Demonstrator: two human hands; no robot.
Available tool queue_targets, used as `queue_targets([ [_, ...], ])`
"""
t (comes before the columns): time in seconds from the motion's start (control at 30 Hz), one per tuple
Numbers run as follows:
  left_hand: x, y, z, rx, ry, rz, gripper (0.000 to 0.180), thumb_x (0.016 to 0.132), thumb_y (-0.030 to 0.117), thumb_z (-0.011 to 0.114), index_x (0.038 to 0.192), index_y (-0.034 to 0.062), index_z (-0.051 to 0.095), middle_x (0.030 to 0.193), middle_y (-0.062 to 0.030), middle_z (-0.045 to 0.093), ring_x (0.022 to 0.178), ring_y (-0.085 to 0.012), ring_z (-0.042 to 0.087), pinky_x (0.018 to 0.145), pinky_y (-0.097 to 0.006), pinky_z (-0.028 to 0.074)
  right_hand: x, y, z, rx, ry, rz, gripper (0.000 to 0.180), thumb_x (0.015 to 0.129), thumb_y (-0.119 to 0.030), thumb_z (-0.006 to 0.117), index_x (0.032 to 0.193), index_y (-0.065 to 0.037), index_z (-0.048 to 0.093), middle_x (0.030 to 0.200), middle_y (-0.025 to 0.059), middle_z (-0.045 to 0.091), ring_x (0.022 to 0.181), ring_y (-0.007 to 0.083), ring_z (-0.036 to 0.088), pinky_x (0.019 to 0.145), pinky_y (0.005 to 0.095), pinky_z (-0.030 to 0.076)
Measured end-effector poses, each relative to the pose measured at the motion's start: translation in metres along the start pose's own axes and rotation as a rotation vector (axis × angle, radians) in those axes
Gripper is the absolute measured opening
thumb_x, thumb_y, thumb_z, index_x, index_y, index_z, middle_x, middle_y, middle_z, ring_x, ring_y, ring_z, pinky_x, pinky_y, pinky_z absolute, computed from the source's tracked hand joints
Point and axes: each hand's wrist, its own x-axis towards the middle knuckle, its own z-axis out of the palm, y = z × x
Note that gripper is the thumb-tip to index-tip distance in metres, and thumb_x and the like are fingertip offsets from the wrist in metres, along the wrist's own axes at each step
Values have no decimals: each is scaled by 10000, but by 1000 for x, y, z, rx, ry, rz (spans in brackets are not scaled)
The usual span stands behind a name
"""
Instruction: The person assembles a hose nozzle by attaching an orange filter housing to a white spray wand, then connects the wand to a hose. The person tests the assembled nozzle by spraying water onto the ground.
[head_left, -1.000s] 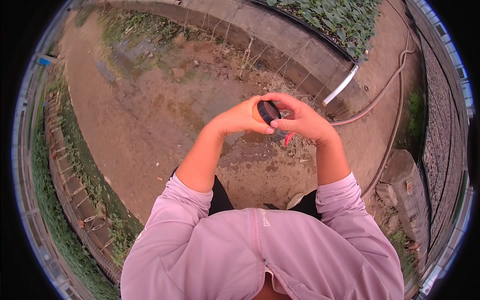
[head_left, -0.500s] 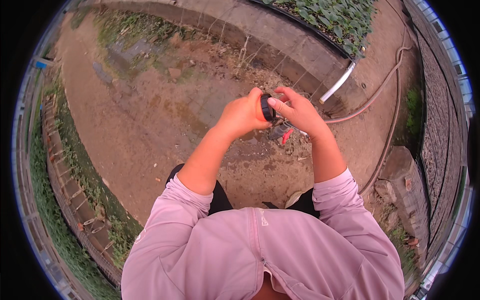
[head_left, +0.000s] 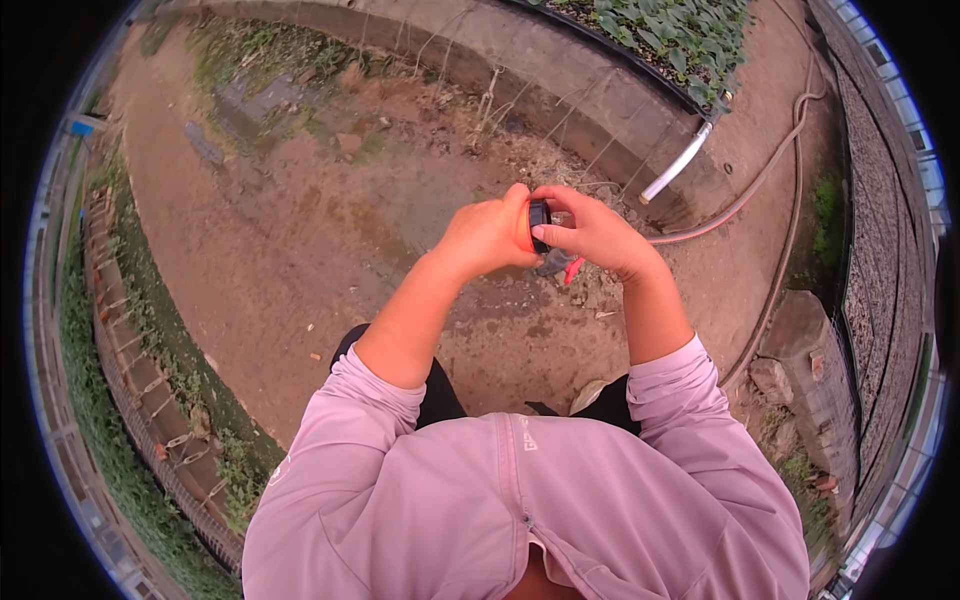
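Both my hands meet in front of me above the dirt floor. My left hand (head_left: 484, 236) is wrapped round an orange piece (head_left: 524, 230), of which only a strip shows. A round, ridged black cap (head_left: 539, 217) sits at its right-hand end. My right hand (head_left: 600, 236) grips this cap, thumb on the near side and fingers over the far side. Below the hands, on the ground, is a grey pipe fitting (head_left: 553, 263) with a red valve handle (head_left: 572, 270), partly hidden by my right hand.
A pink-grey hose (head_left: 735, 213) curves from the fitting up the right side. A white pipe (head_left: 677, 165) slants down from the raised concrete edge (head_left: 590, 135), below a bed of green seedlings (head_left: 665, 45). Stones (head_left: 770, 380) lie at the right; a chain (head_left: 180, 440) runs along the left.
My right hand has closed in from loosely raised fingers to a grip around the black cap. The cap has turned slightly edge-on; my left hand has barely moved.
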Motion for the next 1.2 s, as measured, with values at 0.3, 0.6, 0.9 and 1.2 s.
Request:
queue_targets([
  [0.3,1,-7,4,-35,5,2,722,536,376,800,1064,70,415,899,-156,623,859,-348,606,710,-415,467,-1,0,0,-169,56,-15,469,763,-243,698,1140,-25,524,1092,96,581,868,182,588,758,303,472],
  [0.6,5,-8,1,-142,-59,-53,743,520,373,820,1070,61,429,942,-160,615,893,-338,600,728,-398,466,1,-8,6,-104,171,196,486,817,-303,657,1130,32,495,872,62,622,869,139,588,721,254,461],
  [0.9,4,-3,5,-89,-1,-34,726,515,357,820,1048,59,427,929,-163,618,885,-336,602,721,-390,473,1,-2,1,128,23,30,478,776,-201,677,1189,-56,486,1022,92,589,853,147,571,712,287,480],
  [1.2,16,-28,6,-756,-359,-30,767,594,217,808,1230,40,415,994,-70,589,900,-179,567,787,-306,460,-2,-3,-4,-45,-135,-200,535,735,-128,711,1215,-63,485,1090,81,575,883,142,573,742,272,476],
])
